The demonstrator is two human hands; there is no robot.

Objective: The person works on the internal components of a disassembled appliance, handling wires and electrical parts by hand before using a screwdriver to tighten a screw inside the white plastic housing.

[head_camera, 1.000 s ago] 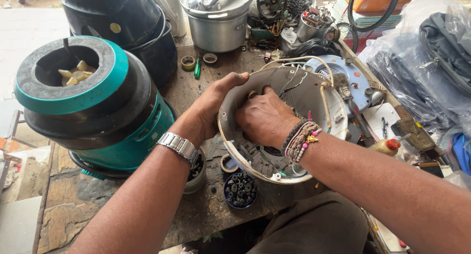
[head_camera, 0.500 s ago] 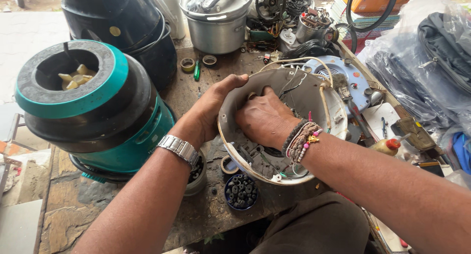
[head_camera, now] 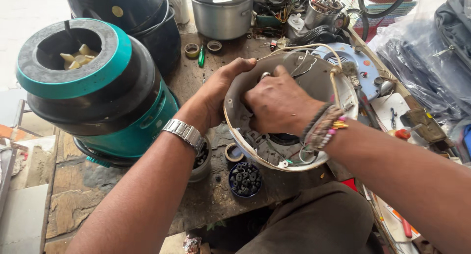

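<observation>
A round grey appliance base [head_camera: 314,77], tilted toward me, shows its open underside with wires and a dark motor part [head_camera: 282,139]. My left hand [head_camera: 216,94], with a metal watch on the wrist, grips the base's left rim, fingers curled over the top edge. My right hand [head_camera: 277,104], with beaded bracelets on the wrist, is inside the housing with fingers closed on something small that I cannot see clearly. White wires [head_camera: 314,50] loop along the upper rim.
A large teal and black drum-shaped appliance [head_camera: 93,92] stands to the left. A small blue cup of dark screws [head_camera: 244,179] sits under the housing. A metal pot [head_camera: 223,13], tape rolls [head_camera: 192,49], a green tool and clutter lie behind; plastic-wrapped bags [head_camera: 431,53] lie at right.
My hands and the housing stay nearly as before; the right hand's fingers have shifted slightly inside the housing. The view has moved a little closer.
</observation>
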